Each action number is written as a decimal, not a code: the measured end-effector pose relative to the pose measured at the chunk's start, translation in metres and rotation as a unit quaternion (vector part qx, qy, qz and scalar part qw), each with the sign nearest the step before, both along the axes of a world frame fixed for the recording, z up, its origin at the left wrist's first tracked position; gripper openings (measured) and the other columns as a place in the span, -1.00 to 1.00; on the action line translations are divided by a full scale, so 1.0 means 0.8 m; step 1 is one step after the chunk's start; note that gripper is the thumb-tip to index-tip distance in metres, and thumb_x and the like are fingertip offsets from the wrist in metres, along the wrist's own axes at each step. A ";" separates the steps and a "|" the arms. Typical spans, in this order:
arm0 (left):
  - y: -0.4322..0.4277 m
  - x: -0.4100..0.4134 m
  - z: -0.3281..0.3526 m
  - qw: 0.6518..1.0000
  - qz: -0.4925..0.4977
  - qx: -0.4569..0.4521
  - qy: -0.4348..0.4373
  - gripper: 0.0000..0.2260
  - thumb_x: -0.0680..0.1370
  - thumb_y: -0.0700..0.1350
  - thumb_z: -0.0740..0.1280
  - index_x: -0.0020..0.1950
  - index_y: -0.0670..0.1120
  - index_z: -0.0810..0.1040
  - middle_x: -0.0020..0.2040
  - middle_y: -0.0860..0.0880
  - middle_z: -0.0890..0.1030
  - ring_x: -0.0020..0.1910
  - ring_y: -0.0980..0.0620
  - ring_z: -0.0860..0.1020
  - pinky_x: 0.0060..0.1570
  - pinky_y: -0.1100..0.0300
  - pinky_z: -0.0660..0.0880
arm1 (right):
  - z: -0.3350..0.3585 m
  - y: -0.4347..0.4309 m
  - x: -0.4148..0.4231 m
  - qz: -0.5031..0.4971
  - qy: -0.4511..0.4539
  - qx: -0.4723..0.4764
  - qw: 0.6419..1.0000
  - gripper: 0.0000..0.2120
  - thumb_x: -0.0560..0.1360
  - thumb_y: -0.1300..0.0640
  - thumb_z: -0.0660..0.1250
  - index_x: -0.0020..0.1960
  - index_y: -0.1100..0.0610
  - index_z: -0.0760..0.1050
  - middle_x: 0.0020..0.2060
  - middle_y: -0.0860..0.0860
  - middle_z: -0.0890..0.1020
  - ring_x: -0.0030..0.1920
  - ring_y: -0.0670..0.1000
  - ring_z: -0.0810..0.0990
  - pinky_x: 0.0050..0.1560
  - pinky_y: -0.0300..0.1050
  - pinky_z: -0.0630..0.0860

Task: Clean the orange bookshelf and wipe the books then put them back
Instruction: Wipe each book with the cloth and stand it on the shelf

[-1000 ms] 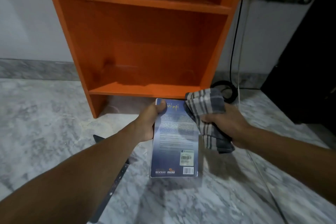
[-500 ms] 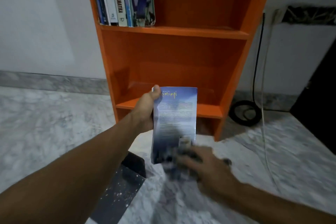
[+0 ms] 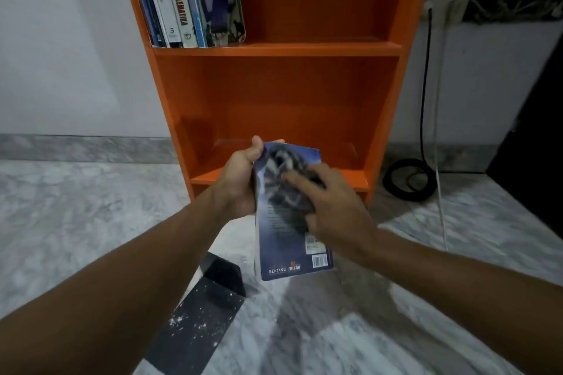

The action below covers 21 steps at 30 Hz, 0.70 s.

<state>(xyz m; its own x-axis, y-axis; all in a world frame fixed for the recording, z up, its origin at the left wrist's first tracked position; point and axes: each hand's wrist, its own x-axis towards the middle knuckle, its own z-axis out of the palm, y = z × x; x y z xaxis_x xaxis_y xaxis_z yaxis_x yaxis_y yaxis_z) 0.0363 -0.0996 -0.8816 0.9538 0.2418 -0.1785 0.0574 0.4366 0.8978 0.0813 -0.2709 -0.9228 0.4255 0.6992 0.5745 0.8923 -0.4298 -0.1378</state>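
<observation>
Your left hand [image 3: 240,183] is clamped on the upper left edge of the blue paperback [image 3: 283,256], thumb hooked over its top corner, forearm stretched straight ahead. Your right hand [image 3: 338,210] reaches in from the right, fingers bent over a bunched checked cloth [image 3: 283,167] and pressing it onto the upper half of the back cover; blur hides the thumb. The book's long axis runs away from you, barcode end nearest, top end toward the orange bookshelf [image 3: 274,50]. It hangs just in front of the bottom board's front edge. The shelved books [image 3: 189,0] stand at the left end of the board above, so your left hand is likely the nearer one.
</observation>
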 end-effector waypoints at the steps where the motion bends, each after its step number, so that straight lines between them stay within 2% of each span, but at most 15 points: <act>1: 0.003 0.000 0.003 1.000 0.008 0.000 -0.002 -0.52 0.66 0.20 0.03 0.34 -0.08 0.50 0.18 -0.16 0.64 0.07 -0.18 0.62 -0.04 -0.05 0.56 | -0.028 -0.012 -0.016 0.053 -0.010 -0.028 0.998 -0.43 0.35 0.17 0.38 0.34 -0.04 0.40 0.17 0.14 0.48 0.05 0.16 0.47 -0.17 0.08 0.59; 4: 0.017 -0.007 0.005 1.000 0.021 0.008 0.001 -0.52 0.66 0.21 0.04 0.38 -0.06 0.48 0.26 -0.15 0.60 0.20 -0.20 0.58 0.04 -0.07 0.56 | -0.074 -0.058 -0.053 0.175 -0.055 -0.167 0.969 -0.49 0.34 0.10 0.44 0.26 -0.13 0.44 0.10 0.04 0.54 0.01 0.08 0.53 -0.27 -0.08 0.56; 5: 0.020 -0.007 0.005 1.000 0.022 0.010 0.003 -0.52 0.66 0.21 0.04 0.38 -0.06 0.48 0.26 -0.15 0.60 0.20 -0.20 0.58 0.04 -0.08 0.56 | -0.067 -0.066 -0.057 0.171 -0.020 -0.151 0.973 -0.53 0.35 0.09 0.39 0.24 -0.13 0.44 0.08 0.03 0.56 -0.01 0.08 0.55 -0.26 -0.11 0.54; 7: 0.022 -0.006 0.003 1.000 0.021 0.002 0.003 -0.51 0.66 0.21 0.04 0.40 -0.06 0.47 0.24 -0.15 0.62 0.15 -0.19 0.61 0.03 -0.09 0.57 | -0.034 -0.061 -0.045 0.119 0.044 -0.053 0.991 -0.56 0.36 0.10 0.27 0.23 -0.09 0.46 0.06 0.03 0.56 -0.02 0.09 0.57 -0.16 -0.11 0.53; 10: 0.011 -0.006 0.000 1.000 -0.006 -0.004 0.011 -0.49 0.66 0.21 0.02 0.33 -0.09 0.53 0.18 -0.19 0.64 0.02 -0.17 0.65 0.00 -0.07 0.56 | 0.038 -0.027 -0.002 0.014 0.000 0.115 0.993 -0.54 0.37 0.19 0.37 0.26 0.03 0.48 -0.03 0.09 0.49 -0.09 0.09 0.49 -0.15 -0.04 0.53; 11: 0.005 -0.004 0.001 1.000 -0.023 0.004 0.011 -0.48 0.66 0.22 0.01 0.30 -0.11 0.55 0.15 -0.19 0.65 -0.01 -0.16 0.65 -0.01 -0.04 0.56 | 0.054 -0.014 0.011 -0.027 0.007 0.130 0.991 -0.53 0.38 0.17 0.38 0.29 0.04 0.46 -0.05 0.08 0.44 -0.09 0.07 0.44 -0.15 -0.03 0.50; 13: -0.005 0.001 0.006 0.999 -0.034 0.015 0.001 -0.47 0.66 0.22 0.00 0.25 -0.12 0.56 0.09 -0.18 0.67 -0.06 -0.14 0.67 -0.07 0.01 0.58 | 0.058 0.006 0.012 -0.059 0.024 0.100 0.993 -0.48 0.39 0.08 0.37 0.34 0.03 0.41 -0.04 0.05 0.36 -0.05 0.04 0.36 -0.12 -0.07 0.41; 16: -0.011 0.004 0.016 1.000 0.001 0.018 -0.023 -0.51 0.67 0.20 0.02 0.38 -0.09 0.47 0.22 -0.16 0.62 -0.01 -0.13 0.66 -0.17 0.04 0.61 | -0.017 -0.003 -0.022 0.034 -0.010 0.003 0.999 -0.40 0.29 0.20 0.49 0.29 0.00 0.42 0.00 0.15 0.45 -0.03 0.15 0.45 -0.21 -0.05 0.49; 19: 0.001 0.000 0.015 0.998 0.046 0.034 -0.027 -0.53 0.67 0.17 0.04 0.42 -0.08 0.41 0.28 -0.15 0.58 0.15 -0.18 0.61 0.00 -0.08 0.59 | -0.078 -0.048 -0.056 0.183 -0.015 -0.134 0.974 -0.64 0.41 0.15 0.43 0.16 -0.06 0.47 -0.03 0.11 0.47 -0.07 0.13 0.47 -0.30 -0.06 0.47; 21: 0.010 -0.002 0.011 0.995 0.093 0.040 -0.018 -0.55 0.67 0.15 0.09 0.36 -0.14 0.45 0.23 -0.18 0.61 0.15 -0.22 0.61 0.04 -0.12 0.58 | -0.051 -0.060 -0.053 0.165 0.027 -0.089 0.982 -0.78 0.46 0.10 0.34 0.08 -0.09 0.48 -0.03 0.06 0.50 -0.08 0.06 0.50 -0.27 -0.06 0.52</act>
